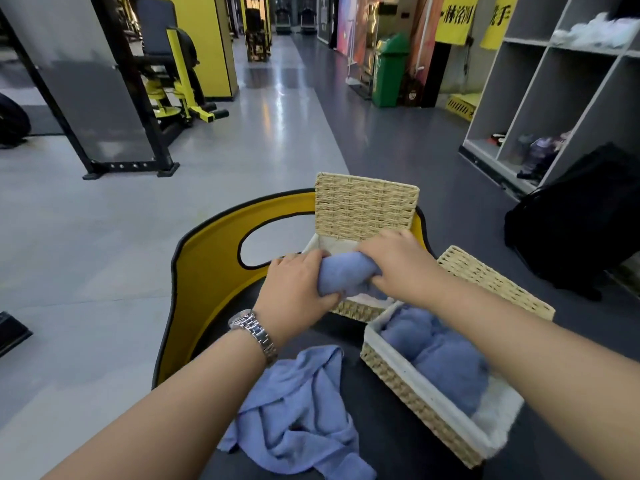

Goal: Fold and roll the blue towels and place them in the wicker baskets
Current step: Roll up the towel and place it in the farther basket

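Observation:
A rolled blue towel is held over the far wicker basket, whose woven lid stands open behind it. My left hand grips the roll's left end and my right hand grips its right end. The near wicker basket, lined in white, holds rolled blue towels; its lid lies open behind it. A loose, crumpled blue towel lies on the dark surface near me, under my left forearm.
The baskets sit on a dark padded surface with a yellow, black-edged frame at its left and far side. Grey gym floor, yellow exercise machines, a green bin, grey cubby shelves and a black bag surround it.

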Demonstrator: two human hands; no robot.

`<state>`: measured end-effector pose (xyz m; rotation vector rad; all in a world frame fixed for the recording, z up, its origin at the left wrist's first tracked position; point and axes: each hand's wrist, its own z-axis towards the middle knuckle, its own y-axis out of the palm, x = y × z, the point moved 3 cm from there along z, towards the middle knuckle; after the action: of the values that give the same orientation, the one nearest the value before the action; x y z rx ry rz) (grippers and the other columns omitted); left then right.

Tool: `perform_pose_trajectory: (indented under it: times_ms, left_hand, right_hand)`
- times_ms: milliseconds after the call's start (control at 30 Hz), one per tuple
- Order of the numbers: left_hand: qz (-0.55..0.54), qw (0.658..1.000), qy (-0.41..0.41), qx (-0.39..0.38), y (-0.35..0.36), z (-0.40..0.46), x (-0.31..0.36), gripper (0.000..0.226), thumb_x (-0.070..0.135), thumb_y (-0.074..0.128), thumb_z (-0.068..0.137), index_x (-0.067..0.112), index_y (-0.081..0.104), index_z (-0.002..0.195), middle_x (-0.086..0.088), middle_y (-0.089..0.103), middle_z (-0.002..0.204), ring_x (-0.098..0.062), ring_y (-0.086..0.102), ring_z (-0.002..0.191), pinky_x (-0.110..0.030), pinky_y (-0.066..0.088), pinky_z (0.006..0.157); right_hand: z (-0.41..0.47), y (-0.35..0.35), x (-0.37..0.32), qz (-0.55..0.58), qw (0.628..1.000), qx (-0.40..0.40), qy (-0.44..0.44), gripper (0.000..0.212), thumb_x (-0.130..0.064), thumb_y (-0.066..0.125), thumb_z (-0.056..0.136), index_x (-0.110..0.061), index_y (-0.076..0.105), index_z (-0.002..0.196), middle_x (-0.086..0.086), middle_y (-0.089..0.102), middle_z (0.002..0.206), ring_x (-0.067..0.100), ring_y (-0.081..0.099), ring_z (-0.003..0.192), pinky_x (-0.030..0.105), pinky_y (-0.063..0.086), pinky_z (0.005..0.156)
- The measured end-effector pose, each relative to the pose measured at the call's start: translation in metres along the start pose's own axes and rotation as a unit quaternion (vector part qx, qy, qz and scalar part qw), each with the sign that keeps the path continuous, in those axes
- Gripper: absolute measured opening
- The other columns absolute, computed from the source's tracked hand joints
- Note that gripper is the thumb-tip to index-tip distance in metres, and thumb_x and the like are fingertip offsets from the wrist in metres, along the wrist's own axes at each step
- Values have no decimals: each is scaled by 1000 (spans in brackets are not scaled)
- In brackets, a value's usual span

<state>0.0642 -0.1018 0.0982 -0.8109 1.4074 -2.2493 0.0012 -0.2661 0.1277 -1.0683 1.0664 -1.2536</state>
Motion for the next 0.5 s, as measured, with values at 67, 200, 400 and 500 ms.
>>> perform_pose_trajectory:
  times_ms: [67,200,400,500]
  left_hand:
    - [-16,999,-33,22,10,28,-6,51,52,62,75,27,51,118,6,64,101,-20,58,92,-34,40,76]
    - [-40,992,-107,56,37,69,-25,50,48,66,75,26,52,117,5,64,99,-20,60,90,-36,45,77]
    - [-83,978,-184,50,88,83,-53,50,41,68,75,20,49,116,1,64,98,-22,63,90,-40,51,80]
    - [-86,977,-191,31,101,76,-63,52,43,65,73,19,47,116,1,65,96,-23,64,86,-40,52,78]
  right_hand:
    - [39,4,19,-17,1000,11,-6,31,-17,64,69,-27,59,98,-4,61,98,21,45,96,33,27,79]
    - [102,27,45,-39,998,32,-28,31,-18,69,69,-30,60,96,-6,60,95,22,48,97,34,32,83]
    - [150,78,51,-1,998,2,-67,28,-10,68,63,-26,56,83,-9,49,83,18,45,88,33,35,77]
    - [155,98,43,-14,995,-32,-98,27,-8,68,63,-23,59,84,-10,51,82,13,44,83,29,31,70]
